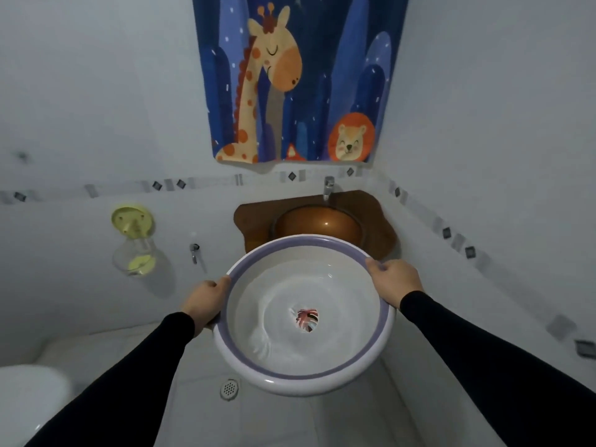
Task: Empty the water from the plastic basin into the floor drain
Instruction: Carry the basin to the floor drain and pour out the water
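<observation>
Basin (274,375) is round white plastic with a lilac band inside the rim, held up in the air, roughly level, with shallow water rippling over a leaf print at the bottom. Thin-walled, so I expect flex at the rim; the water makes it heavier than it looks and it'll slosh on any tilt. Wet plastic is probably slick.

Left hand (206,301) and right hand (395,282) sit on opposite sides of the rim, fingers curled and clamped on the lip, thumbs on top. Good hold: opposed grip controls the tilt.

Floor drain (229,388) is a small round grate on the tile, below and just left of the near edge. Brown sink (254,217) is behind the basin, toilet (29,401) at lower left. Pour low and slow, since the small grate means splash risk.
</observation>
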A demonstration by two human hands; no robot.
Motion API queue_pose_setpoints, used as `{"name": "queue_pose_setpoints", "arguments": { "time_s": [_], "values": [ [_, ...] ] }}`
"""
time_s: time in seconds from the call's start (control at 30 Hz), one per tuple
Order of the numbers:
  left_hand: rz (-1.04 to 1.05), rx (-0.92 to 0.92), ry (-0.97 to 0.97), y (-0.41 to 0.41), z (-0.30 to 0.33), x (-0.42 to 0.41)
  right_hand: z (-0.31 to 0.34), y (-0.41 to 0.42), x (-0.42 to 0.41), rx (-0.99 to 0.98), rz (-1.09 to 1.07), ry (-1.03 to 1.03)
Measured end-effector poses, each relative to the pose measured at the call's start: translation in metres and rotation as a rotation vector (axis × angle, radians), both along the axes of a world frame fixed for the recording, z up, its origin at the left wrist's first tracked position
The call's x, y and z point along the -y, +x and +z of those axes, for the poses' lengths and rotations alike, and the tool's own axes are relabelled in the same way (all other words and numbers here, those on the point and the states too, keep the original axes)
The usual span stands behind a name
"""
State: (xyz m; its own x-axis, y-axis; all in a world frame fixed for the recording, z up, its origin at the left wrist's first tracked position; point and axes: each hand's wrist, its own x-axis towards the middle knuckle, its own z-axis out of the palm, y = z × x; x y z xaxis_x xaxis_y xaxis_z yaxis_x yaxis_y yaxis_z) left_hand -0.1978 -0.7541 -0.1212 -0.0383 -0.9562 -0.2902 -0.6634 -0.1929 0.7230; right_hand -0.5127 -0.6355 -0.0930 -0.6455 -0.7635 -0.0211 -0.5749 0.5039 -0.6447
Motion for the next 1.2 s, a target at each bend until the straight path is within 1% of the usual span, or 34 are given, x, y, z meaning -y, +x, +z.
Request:
{"name": "queue_pose_setpoints", "arguments": {
  "time_s": [0.17,0.27,0.43,0.67,0.83,0.93,1.07,1.2],
  "values": [
    [0.177,-0.046,-0.012,-0.006,-0.004,0.033,0.005,-0.027,0.089,-0.016,0.208,0.037],
    [0.267,-0.034,-0.020,0.000,-0.002,0.050,0.008,-0.025,0.140,0.007,0.300,0.023],
    [0.398,-0.015,-0.027,0.019,-0.004,0.080,0.006,-0.008,0.215,-0.019,0.425,0.061],
    [0.524,0.005,-0.042,0.078,-0.019,0.127,-0.012,0.054,0.312,-0.022,0.598,0.067],
    [0.585,0.044,-0.052,0.121,-0.029,0.154,-0.023,0.102,0.363,0.014,0.692,0.073],
    [0.631,0.015,-0.044,0.146,-0.033,0.164,-0.027,0.131,0.390,0.068,0.742,0.096],
    [0.717,-0.005,-0.052,0.181,-0.044,0.178,-0.036,0.174,0.433,0.141,0.826,0.199],
    [0.819,0.025,-0.061,0.205,-0.060,0.185,-0.051,0.211,0.470,0.185,0.866,0.314]
  ]
}}
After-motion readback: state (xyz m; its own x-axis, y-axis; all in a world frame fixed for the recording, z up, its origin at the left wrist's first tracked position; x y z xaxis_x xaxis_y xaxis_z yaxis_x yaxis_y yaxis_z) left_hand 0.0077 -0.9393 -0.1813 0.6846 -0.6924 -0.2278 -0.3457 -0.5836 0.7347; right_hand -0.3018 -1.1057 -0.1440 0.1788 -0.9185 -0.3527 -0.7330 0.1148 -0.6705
